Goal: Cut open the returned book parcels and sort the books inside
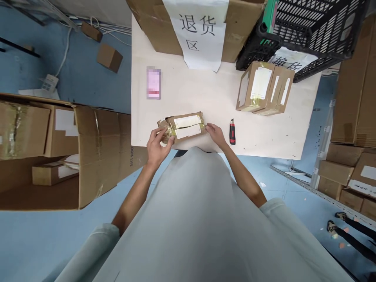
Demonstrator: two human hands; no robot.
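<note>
A small cardboard box [189, 127] lies at the table's near edge. It has white labels, clear yellowish tape and a slit along its top, and its left end looks crumpled. My left hand [158, 147] grips that left end, fingers on top and thumb at the near side. At the opposite end, the fingertips of my right hand [216, 136] are pinched together on the box's edge. A red and black utility knife [232, 132] rests just right of my right hand, untouched.
On the white table [194, 88] stand two taped cartons [266, 88], a large labelled box [158, 29] and a black crate [311, 35]. A blurred pink item [154, 83] lies left. An open carton [96, 156] holds boxes at left. Someone's legs [349, 235] show lower right.
</note>
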